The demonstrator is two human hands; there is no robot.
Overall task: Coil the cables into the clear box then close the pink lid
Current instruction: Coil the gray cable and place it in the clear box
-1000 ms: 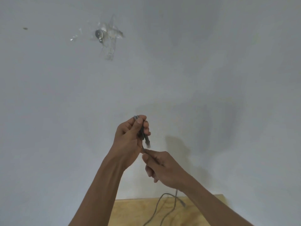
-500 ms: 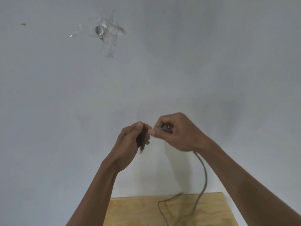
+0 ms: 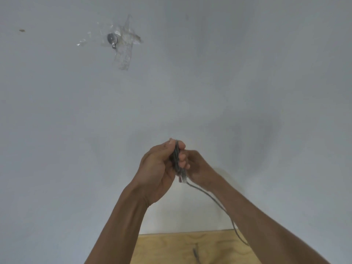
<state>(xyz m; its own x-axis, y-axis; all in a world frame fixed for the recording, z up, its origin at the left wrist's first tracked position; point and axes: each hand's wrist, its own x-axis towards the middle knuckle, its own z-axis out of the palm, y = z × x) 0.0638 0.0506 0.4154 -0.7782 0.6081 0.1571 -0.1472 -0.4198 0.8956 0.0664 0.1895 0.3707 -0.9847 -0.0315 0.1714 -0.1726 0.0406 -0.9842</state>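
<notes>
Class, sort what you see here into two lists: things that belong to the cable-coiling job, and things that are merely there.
Belonging to the job:
- grey cable, partly coiled
- left hand, gripping the coil
- right hand, at the coil
- wooden table, where the cable's loose end lies

Merely there:
- metal hook on the wall
- clear tape around it
- small brown mark

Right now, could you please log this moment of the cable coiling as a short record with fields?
left hand: grips the coiled bundle of the grey cable
right hand: behind the bundle, fingers curled round the cable
loose cable: trails from the bundle down along the right forearm to the wooden table
clear box and pink lid: not in view
background: pale wall with a taped metal hook
</notes>
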